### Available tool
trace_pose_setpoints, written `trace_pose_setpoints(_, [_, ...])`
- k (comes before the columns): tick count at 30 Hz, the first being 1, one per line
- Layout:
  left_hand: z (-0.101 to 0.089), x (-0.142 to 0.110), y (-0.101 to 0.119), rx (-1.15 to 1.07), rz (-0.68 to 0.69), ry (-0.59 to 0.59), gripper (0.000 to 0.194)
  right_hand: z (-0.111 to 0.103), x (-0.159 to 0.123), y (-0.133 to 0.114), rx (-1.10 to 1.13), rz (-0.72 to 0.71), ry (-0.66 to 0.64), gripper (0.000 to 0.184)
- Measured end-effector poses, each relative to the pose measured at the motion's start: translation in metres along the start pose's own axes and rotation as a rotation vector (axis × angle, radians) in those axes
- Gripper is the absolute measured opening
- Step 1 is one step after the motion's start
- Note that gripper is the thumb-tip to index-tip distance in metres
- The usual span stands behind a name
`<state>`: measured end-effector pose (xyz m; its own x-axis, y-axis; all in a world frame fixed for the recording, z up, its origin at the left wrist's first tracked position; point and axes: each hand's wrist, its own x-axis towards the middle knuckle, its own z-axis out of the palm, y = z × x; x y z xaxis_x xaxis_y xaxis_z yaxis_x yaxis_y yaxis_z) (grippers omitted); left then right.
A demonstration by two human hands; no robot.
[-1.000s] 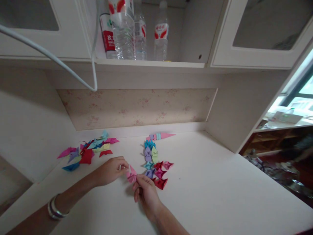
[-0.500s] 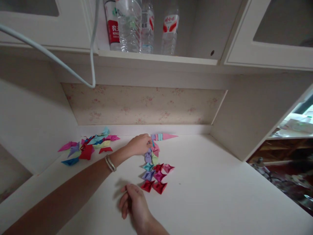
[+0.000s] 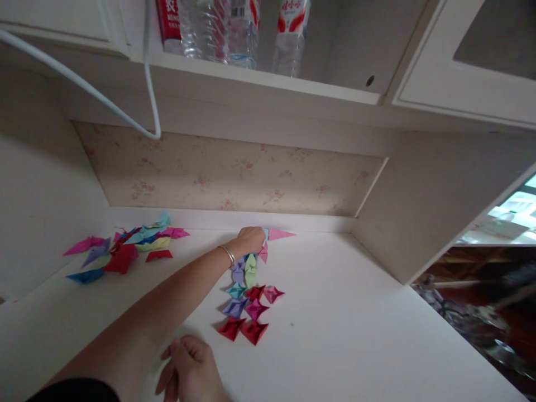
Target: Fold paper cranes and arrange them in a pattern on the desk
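My left hand, with a bracelet on its wrist, is closed at the back of the white counter, over the near end of a pointed pink folded paper with a teal band. What its fingers hold is hidden. Below it lie a purple folded paper, a light green one and a pink one. Nearer stand several paper boats, among them a teal boat and a red boat. My right hand, fingers loosely curled and apart, holds nothing over the front of the counter.
A pile of coloured folded papers, with a red one, lies at the left of the counter. Overhead, a shelf holds plastic bottles, and a white cable hangs down. A side panel bounds the right.
My left hand has moved along the back row and now covers the purple pieces beside the pink point. My right hand has drawn back left and nearer. The view has shifted and tilted.
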<state>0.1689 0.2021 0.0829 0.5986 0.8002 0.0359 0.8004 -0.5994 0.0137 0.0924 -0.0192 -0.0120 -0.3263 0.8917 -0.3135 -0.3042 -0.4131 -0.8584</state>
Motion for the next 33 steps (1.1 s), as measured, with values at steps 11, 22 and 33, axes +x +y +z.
trace_pose_setpoints(11, [0.008,0.011,-0.005,0.074,0.030,-0.021,0.026,0.001,-0.003,-0.002,-0.061,-0.022,-0.021,0.042])
trace_pose_setpoints(22, [0.009,0.011,0.004,0.097,0.085,0.004,0.025,0.000,0.000,0.002,-0.068,-0.008,-0.031,0.033])
trace_pose_setpoints(33, [0.013,0.009,0.000,0.120,0.103,0.002,0.025,-0.003,-0.002,0.002,-0.089,-0.004,-0.055,0.022])
